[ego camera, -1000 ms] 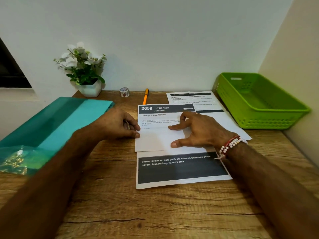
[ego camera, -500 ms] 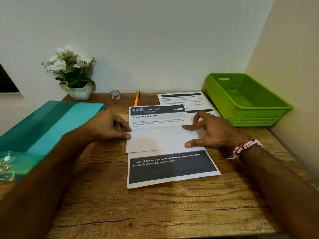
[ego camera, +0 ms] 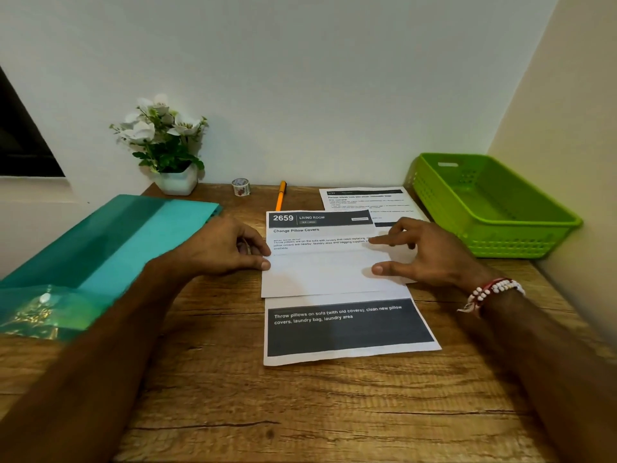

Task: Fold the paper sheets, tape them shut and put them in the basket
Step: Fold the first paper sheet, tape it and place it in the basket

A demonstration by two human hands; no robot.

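A printed paper sheet [ego camera: 334,275] headed "2659 Living Room" lies on the wooden table [ego camera: 300,412], with a white flap folded across its middle and a dark text block below. My left hand [ego camera: 220,248] has curled fingers and pinches the flap's left edge with thumb and fingertip. My right hand [ego camera: 424,255] presses the flap's right end with spread index finger and thumb. A second printed sheet [ego camera: 364,202] lies behind, partly covered. The green basket [ego camera: 507,242] stands at the right, with nothing visible inside. A small tape roll [ego camera: 240,187] sits by the wall.
An orange pen [ego camera: 280,195] lies behind the sheet. A white pot of flowers [ego camera: 167,145] stands at the back left. A teal folder [ego camera: 127,235] and a clear bag cover the left side. Walls close off the back and right.
My right hand has slid rightward along the folded flap to its right end. My left hand stays at the left edge. The view has shifted slightly.
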